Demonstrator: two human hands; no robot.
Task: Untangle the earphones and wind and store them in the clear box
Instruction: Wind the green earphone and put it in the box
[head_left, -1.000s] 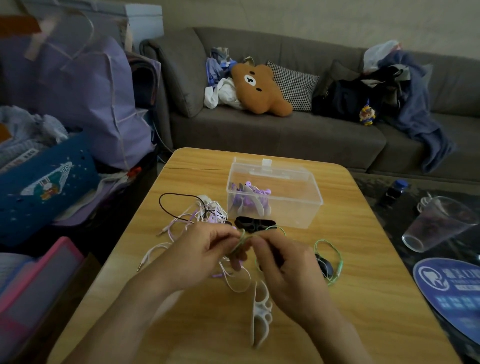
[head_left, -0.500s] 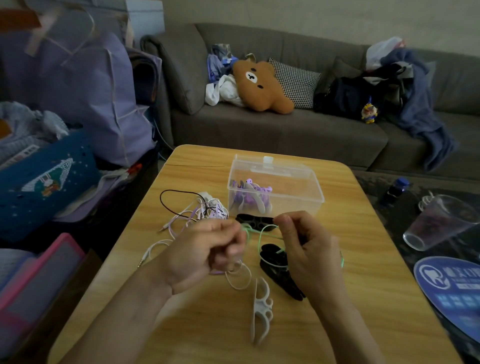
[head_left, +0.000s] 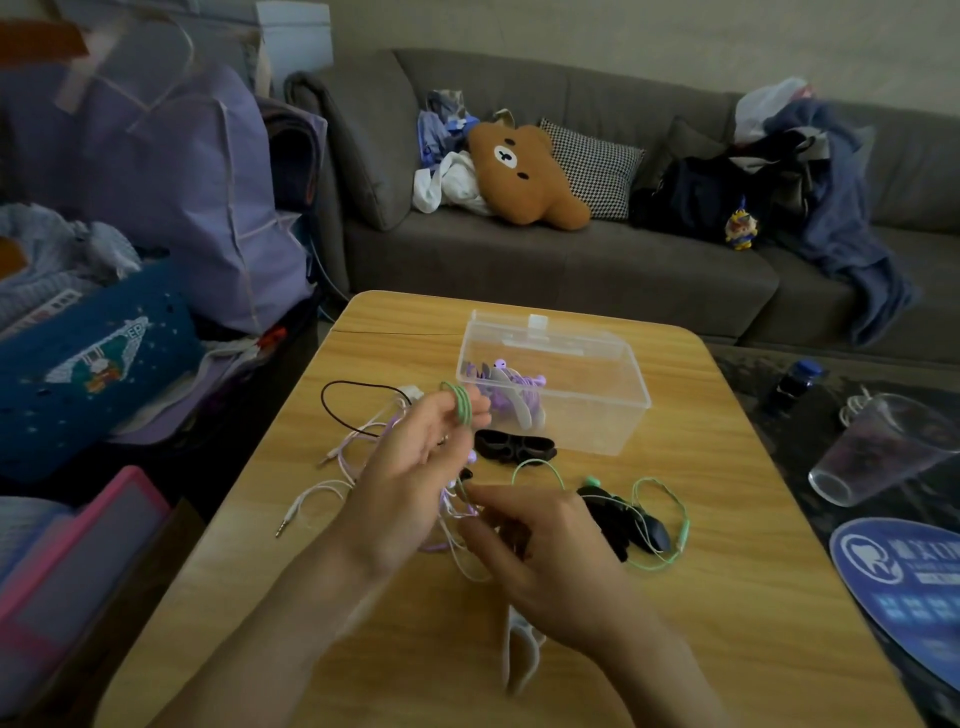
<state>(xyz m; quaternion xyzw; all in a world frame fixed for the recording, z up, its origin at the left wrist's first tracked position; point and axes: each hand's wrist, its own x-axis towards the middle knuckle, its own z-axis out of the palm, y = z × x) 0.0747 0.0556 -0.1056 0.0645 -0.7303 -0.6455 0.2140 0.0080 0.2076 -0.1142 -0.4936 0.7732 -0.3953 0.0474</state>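
Note:
My left hand (head_left: 415, 473) is raised over the table with the green earphone cable (head_left: 460, 405) looped several times round its fingers. My right hand (head_left: 524, 540) pinches that same green cable just below the left hand. The rest of the green cable (head_left: 660, 519) trails right across the table to a black winder (head_left: 618, 519). A tangle of white and pink earphones (head_left: 363, 441) with a black cord lies left of my hands. The clear box (head_left: 597, 410) stands open behind, with purple earphones (head_left: 511, 384) wound inside. A black winder (head_left: 514, 446) lies in front of the box.
A white winder (head_left: 519, 649) lies on the wooden table (head_left: 727, 597) under my right wrist. A tipped clear cup (head_left: 878, 452) and a blue round fan (head_left: 904, 587) lie on the dark surface to the right. Bags crowd the left side; a grey sofa stands behind.
My left hand has lifted and opened out, now with green cable loops round its fingers. My right hand dropped back toward me and the black winder now lies on the table to the right.

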